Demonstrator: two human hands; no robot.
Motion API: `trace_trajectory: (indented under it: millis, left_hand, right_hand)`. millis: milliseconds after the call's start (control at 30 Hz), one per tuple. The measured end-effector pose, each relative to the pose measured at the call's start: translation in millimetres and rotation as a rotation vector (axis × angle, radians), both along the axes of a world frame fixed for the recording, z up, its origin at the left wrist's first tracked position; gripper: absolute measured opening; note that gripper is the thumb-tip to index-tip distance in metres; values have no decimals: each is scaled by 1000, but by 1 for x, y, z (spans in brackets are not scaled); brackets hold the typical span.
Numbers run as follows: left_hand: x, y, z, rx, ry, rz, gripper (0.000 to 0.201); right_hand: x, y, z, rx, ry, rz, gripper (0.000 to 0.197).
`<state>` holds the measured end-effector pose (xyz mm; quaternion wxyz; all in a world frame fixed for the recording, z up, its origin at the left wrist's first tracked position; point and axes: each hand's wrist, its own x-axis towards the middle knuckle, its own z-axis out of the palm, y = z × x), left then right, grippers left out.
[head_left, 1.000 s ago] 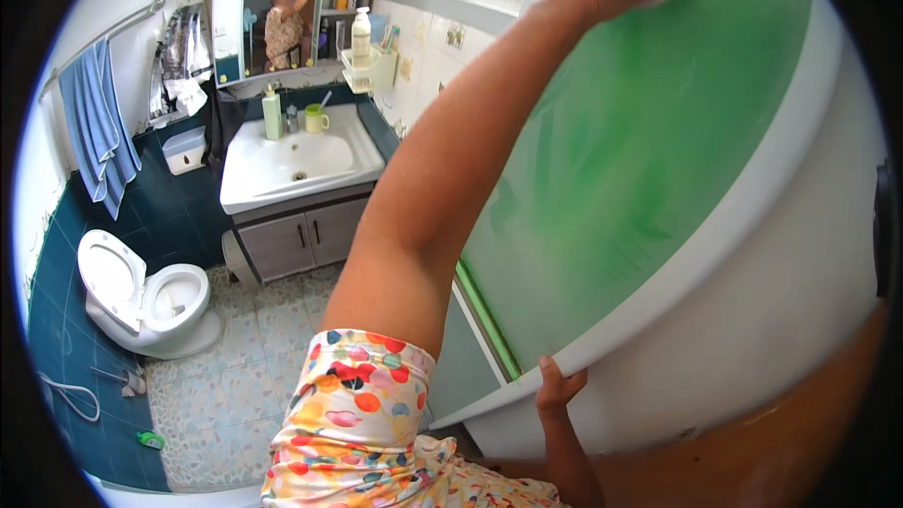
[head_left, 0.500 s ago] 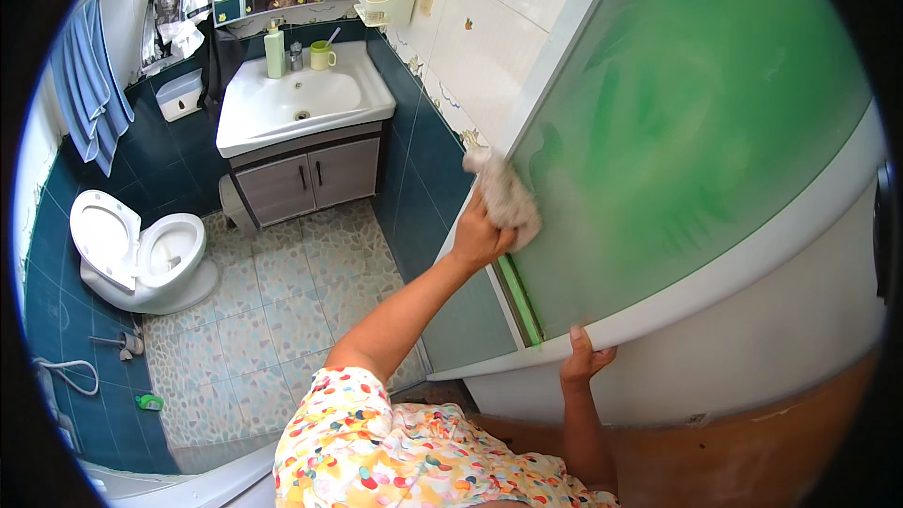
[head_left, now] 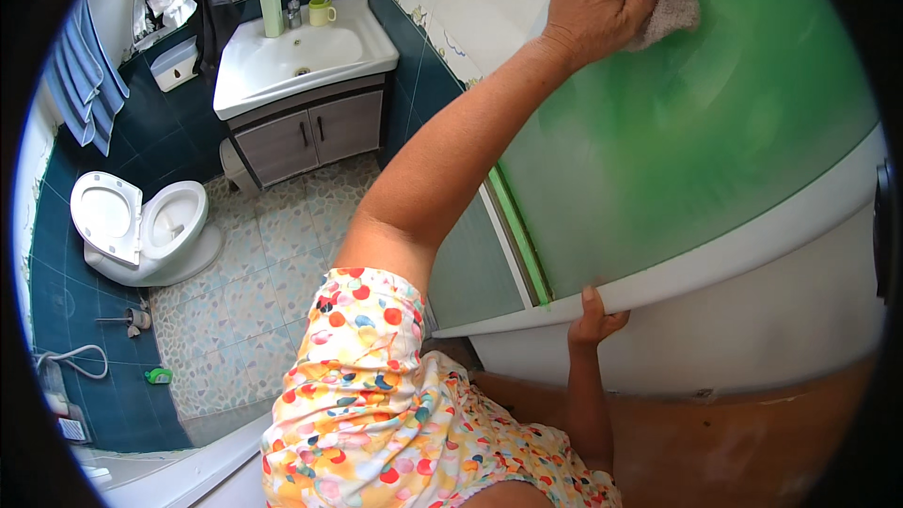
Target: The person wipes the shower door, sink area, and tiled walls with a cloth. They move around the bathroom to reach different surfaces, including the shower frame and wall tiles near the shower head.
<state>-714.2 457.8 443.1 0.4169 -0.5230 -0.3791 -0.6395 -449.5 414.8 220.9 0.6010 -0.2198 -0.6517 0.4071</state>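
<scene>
My left hand (head_left: pixel 597 5) is raised high, its arm stretched up across the view. It is closed on a greyish-beige cloth (head_left: pixel 666 0), which lies against a glass panel (head_left: pixel 658 160) with a blurred green tint. The thumb lies over the cloth; the tips of the other fingers are partly cut off by the upper edge. Lower down, my right hand (head_left: pixel 594 320) grips the curved white frame (head_left: pixel 743 237) along the glass panel's bottom edge. Its thumb points up against the frame, and some of its fingers are hidden.
To the left stand a white washbasin (head_left: pixel 353 47) on a grey cabinet (head_left: pixel 310 132) and a toilet (head_left: pixel 174 221) with its lid up. A soap bottle (head_left: pixel 272 9) and a green cup (head_left: pixel 322 11) sit on the basin. A blue towel (head_left: pixel 85 80) hangs at far left.
My left hand has moved the cloth up and to the right, from the panel's left edge to high on the glass. My right hand keeps its grip on the frame.
</scene>
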Motion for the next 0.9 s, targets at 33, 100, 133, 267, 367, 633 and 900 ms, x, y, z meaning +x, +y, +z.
trace_trajectory:
  millis: [33, 100, 133, 267, 367, 633, 900]
  left_hand:
    - [2, -5, -1, 27, 12, -26, 35]
    - [-11, -8, -41, -171, 15, -43, 35]
    - [-11, -6, -73, -219, 3, -17, 35]
    - [-2, -24, -194, -379, -99, -7, 35]
    - [19, -43, -265, -541, -373, -85, 35]
    - [132, -85, -307, -820, -1105, -551, 34]
    - [196, -109, -353, -713, -406, -315, 41]
  right_hand:
    - [0, 0, -2, -14, 13, -12, 19]
    - [-2, -1, -3, -31, 25, -29, 19]
    - [1, 0, -4, -33, 22, -49, 19]
    - [6, 5, -7, 30, -43, -13, 16]
    - [7, 12, -11, 111, -57, -22, 14]
    - [4, 10, -10, 122, -54, -62, 25]
    - [4, 12, -10, 37, 2, -56, 34]
